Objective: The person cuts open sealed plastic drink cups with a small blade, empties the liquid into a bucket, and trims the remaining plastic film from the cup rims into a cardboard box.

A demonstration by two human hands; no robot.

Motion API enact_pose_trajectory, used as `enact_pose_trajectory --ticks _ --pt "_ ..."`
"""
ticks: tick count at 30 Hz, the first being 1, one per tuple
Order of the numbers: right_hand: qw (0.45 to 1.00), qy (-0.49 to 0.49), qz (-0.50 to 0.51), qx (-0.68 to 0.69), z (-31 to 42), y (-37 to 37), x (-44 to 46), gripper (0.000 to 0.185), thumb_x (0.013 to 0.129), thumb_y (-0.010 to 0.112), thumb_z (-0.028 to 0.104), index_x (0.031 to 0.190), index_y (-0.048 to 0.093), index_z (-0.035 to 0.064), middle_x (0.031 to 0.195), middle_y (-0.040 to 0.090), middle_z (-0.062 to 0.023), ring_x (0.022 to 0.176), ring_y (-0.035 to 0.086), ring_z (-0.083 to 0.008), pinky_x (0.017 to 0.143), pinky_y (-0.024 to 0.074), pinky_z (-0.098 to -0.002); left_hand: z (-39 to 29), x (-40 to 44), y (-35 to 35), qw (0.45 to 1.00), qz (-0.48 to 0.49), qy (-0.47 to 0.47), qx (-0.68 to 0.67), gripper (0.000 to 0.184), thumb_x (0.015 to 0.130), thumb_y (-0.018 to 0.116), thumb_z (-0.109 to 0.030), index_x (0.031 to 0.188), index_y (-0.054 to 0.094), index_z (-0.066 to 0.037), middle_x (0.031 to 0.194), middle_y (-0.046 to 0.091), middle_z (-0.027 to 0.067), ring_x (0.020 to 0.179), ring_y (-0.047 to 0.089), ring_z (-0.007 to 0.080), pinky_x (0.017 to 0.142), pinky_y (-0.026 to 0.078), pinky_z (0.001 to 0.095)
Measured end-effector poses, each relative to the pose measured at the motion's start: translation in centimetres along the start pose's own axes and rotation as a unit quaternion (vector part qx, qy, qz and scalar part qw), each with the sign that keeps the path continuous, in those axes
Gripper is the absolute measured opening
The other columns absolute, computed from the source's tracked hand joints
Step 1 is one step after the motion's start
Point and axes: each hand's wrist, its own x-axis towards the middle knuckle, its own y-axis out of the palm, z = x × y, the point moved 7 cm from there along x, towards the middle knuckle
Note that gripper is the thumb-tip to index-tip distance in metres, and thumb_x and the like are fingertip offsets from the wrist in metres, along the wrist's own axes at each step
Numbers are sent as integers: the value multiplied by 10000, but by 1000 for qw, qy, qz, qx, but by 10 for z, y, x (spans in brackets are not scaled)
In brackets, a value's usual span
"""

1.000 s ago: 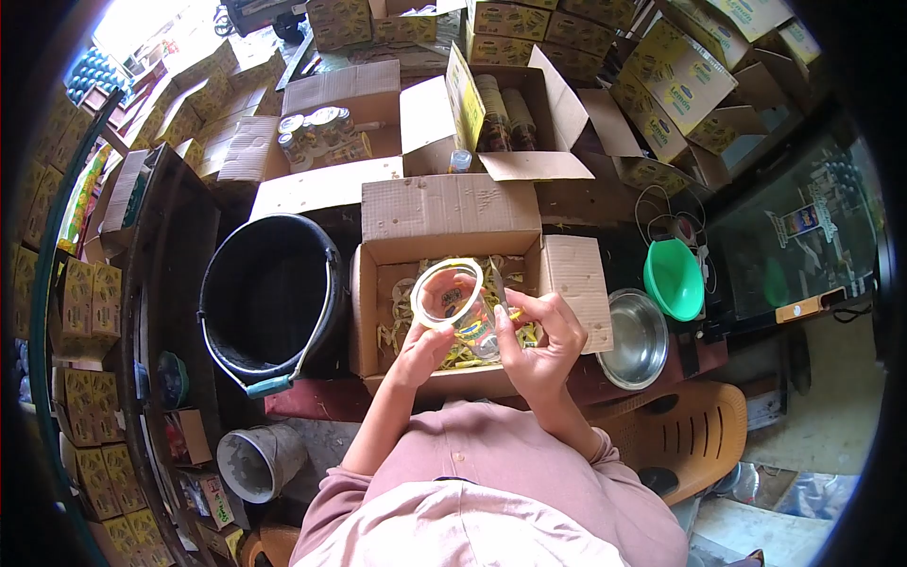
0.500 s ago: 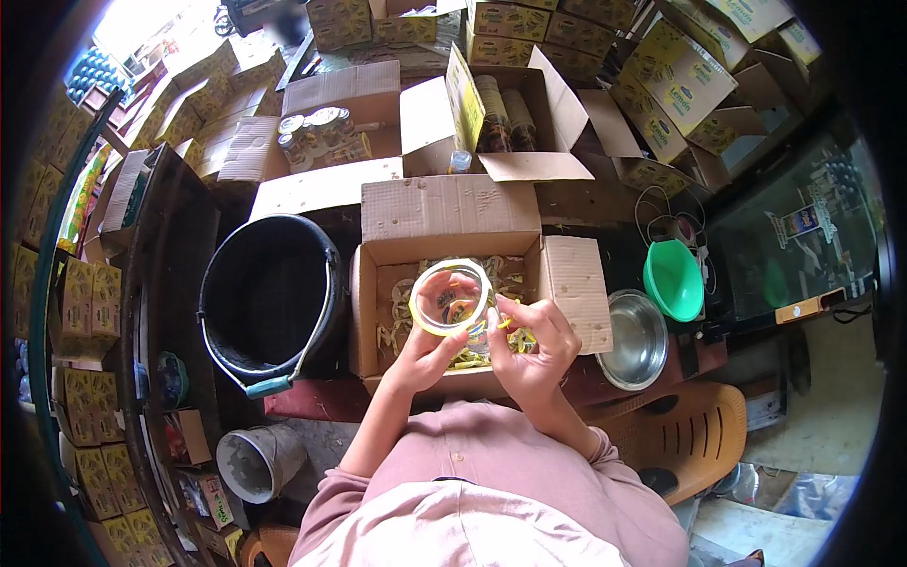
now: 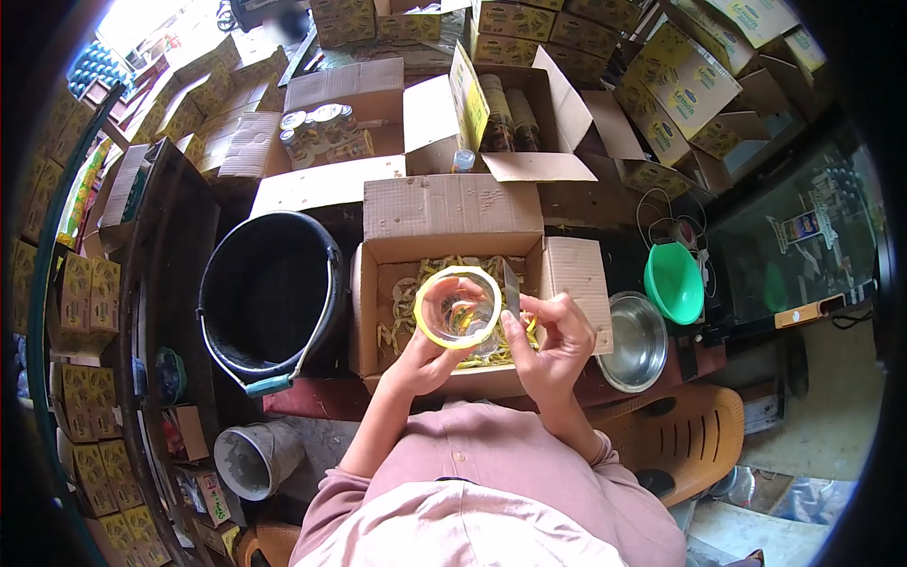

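Observation:
My left hand is wrapped around a clear plastic jar with a yellow rim, its round mouth tilted up toward me. Just right of the jar, my right hand is closed in a pinch on a thin grey knife blade that points upward; its handle is hidden by the fingers. Both hands are over an open cardboard box. Loose yellow-green strips are scattered over the bottom of that box.
A black bucket stands left of the box. To the right are a steel bowl and a green bowl. Behind, one open carton holds several jars, and another holds stacked cylinders. An orange chair is at lower right.
My right hand has moved right, away from the jar's rim, and the blade now shows upright. The jar has shifted slightly right and down in my left hand.

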Motion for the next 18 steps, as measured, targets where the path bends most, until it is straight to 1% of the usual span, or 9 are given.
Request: enact_pose_trajectory --ticks 3,6,8,11,12,15,17,18 --pt "1000 5 9 -3 6 1 -4 244 624 663 -57 853 642 27 653 550 -46 558 548 -99 495 434 -210 -1 1 0 1000 1 12 19 625 748 593 -31 1263 240 10 1195 343 129 1130 351 228 978 258 352" --pt "1000 6 14 2 4 4 -8 221 642 643 -102 846 613 -25 681 476 -14 610 446 -65 532 370 -181 2 0 0 998 11 23 57 619 751 597 -38 1261 249 5 1197 344 128 1125 356 232 972 269 350" --pt "1000 -11 1 -9 6 3 -8 225 639 642 -96 850 615 -22 676 478 -18 605 451 -68 520 367 -180 6 -1 1 996 29 27 83 610 754 599 -43 1259 260 2 1195 349 125 1123 359 234 968 277 349" --pt "999 -33 -7 -39 9 3 -8 236 627 634 -98 849 617 -19 670 484 -28 590 462 -77 502 367 -182 1 1 3 999 20 1 29 580 759 601 -56 1245 290 -1 1185 372 125 1121 374 238 969 283 349" --pt "998 -40 -6 -51 10 3 -7 240 622 631 -101 847 617 -19 669 486 -31 585 466 -80 495 367 -183 0 1 2 999 20 2 35 572 760 600 -59 1241 296 -1 1181 379 126 1116 382 236 967 288 346" --pt "995 -41 -11 -90 11 0 -5 267 615 664 -26 868 650 61 650 554 -60 551 563 -140 502 445 -238 -1 0 1 998 25 3 61 559 761 600 -65 1232 306 -2 1173 395 127 1102 406 231 960 303 337" --pt "996 -39 -1 -77 10 1 -3 271 616 661 -25 872 650 64 653 555 -58 557 569 -143 504 449 -243 -1 -2 1 995 38 2 90 562 760 601 -67 1232 301 -3 1174 399 128 1093 419 228 954 313 331" --pt "997 -38 5 -70 9 1 -3 273 617 660 -25 874 651 66 655 556 -57 560 572 -145 505 451 -246 0 -2 0 996 42 -3 84 567 759 603 -70 1233 299 -3 1171 400 126 1090 421 225 951 317 328"
